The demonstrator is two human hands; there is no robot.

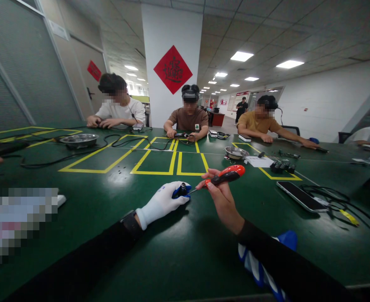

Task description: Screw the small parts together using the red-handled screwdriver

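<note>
My left hand [164,202], in a white and blue work glove, is closed around a small black cylindrical part [183,189] with a metal tip pointing up. Bare, my right hand [220,200] grips a screwdriver [227,174] by its red and black handle. The screwdriver's thin shaft slants down to the left, its end at the black part by my left fingers. Whether the tip touches the part or sits in it, I cannot tell. Under my right forearm lies another white and blue glove [257,266].
On the green table [185,260], a smartphone [301,196] and black cables [345,205] lie to the right. Black parts [282,167], paper and a metal bowl [236,152] stand farther back. Another bowl [79,140] is at the left. Several people sit around the table.
</note>
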